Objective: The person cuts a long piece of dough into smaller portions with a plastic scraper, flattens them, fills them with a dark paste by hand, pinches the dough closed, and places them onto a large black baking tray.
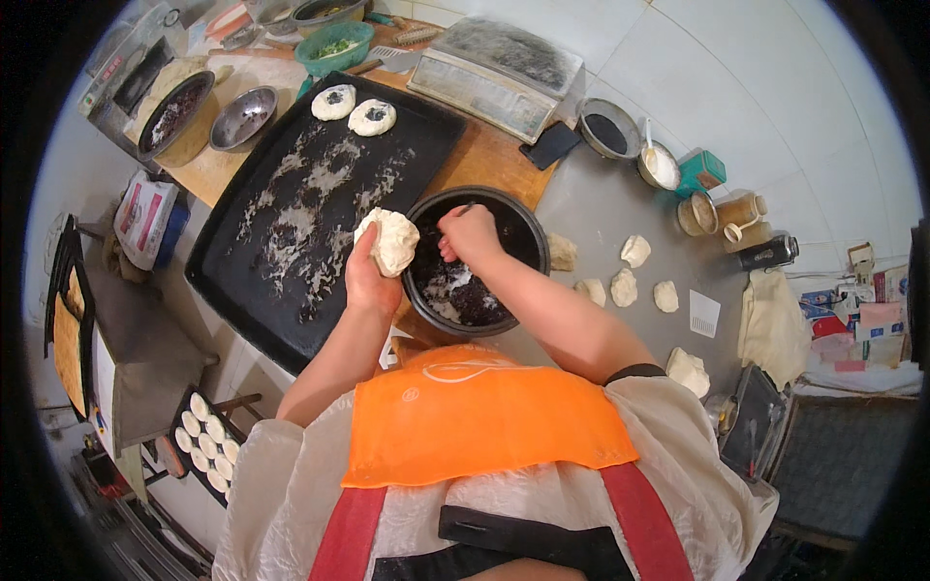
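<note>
My left hand [369, 274] holds a pale, lumpy piece of dough [394, 243] beside the rim of a round black pot [540, 250]. Inside the pot lies a dark, crumbly filling [501, 296] with whitish patches. Over it, my right hand [468, 234] is closed around a thin dark handle [467, 209]; the tool's other end is hidden. Left of the pot spreads a large black baking tray [225, 247], streaked with flour. At its far edge sit two round dough pieces [333, 102] with dark centres.
Several dough lumps [623, 287] and a white scraper [703, 314] lie on the grey worktop at right. Behind the tray stand a floury scale [501, 65] and a green basin [334, 48]. A smaller tray of dough rounds [211, 439] is low at left.
</note>
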